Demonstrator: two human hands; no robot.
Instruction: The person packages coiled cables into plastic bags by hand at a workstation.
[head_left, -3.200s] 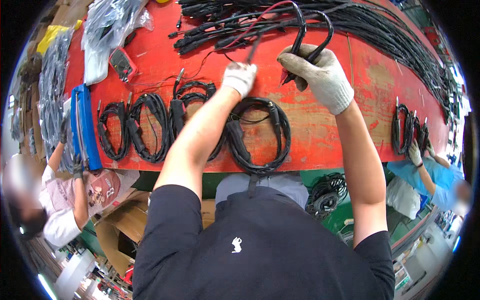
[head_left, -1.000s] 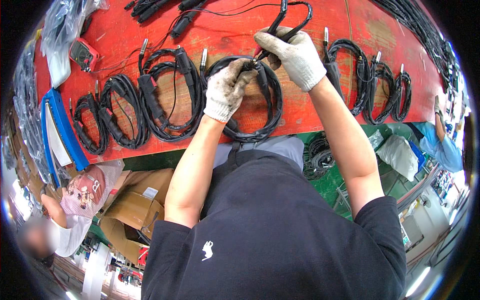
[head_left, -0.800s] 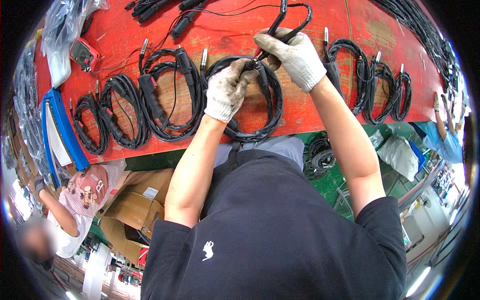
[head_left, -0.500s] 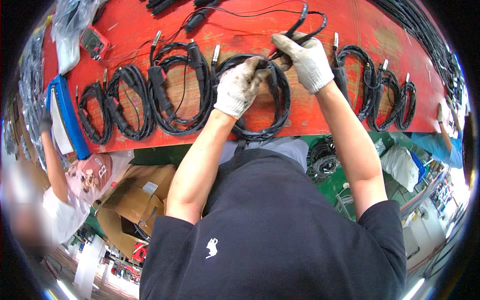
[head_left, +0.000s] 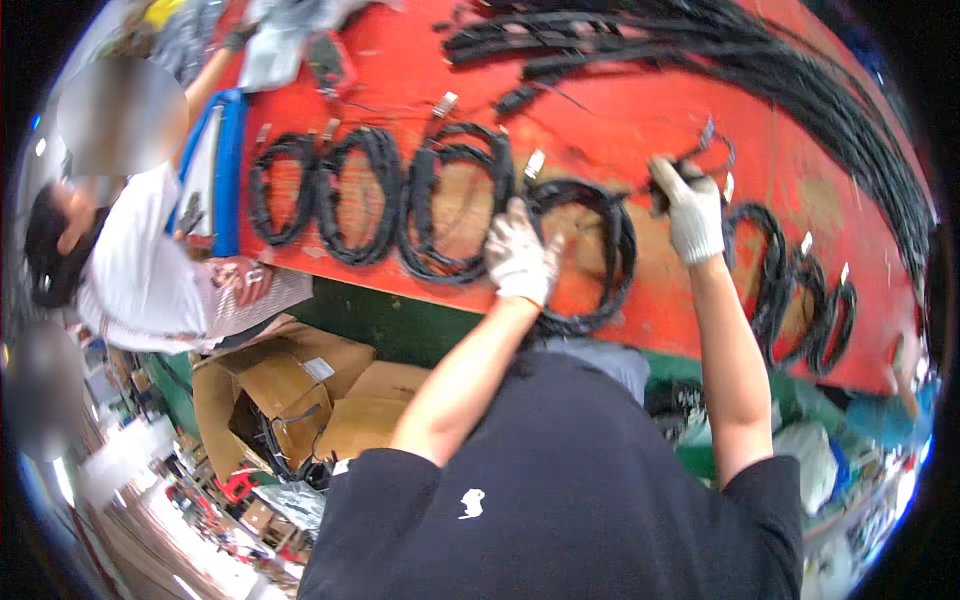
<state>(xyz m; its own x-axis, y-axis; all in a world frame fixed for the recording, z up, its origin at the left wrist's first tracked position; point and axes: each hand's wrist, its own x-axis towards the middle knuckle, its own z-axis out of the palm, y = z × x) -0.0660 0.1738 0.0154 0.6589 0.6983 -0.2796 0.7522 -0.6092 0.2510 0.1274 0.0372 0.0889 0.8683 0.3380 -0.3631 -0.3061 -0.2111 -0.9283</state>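
**Snagging and slipping risks around the central coil (head_left: 624, 245)**

The central coil of black cable is laid on the red bench (head_left: 400, 70), near the front edge, between the two hands. The left hand (head_left: 522, 255), gloved, is held with its fingers spread at the coil's left side; nothing is seen to be gripped in it, and whether the cable is pressed or only overlapped cannot be told through the blur. The right hand (head_left: 686, 200), also gloved, is closed on looped black leads (head_left: 709, 132) to the right of the coil.

If the leads were pulled sideways, they could be caught on the right-hand coils (head_left: 770, 270), which are set close behind that wrist. The silvery plug (head_left: 535, 165) stands out just above the left hand; it could be knocked by a sweep of the fingers, and the left-hand coils (head_left: 385, 210) could be disturbed too, as little room is left between them. Should the central coil be dragged by one strand, its turns might be loosened or carried over the front edge. A weak hold might also be caused by the gloves, since fine feel is dulled through fabric.
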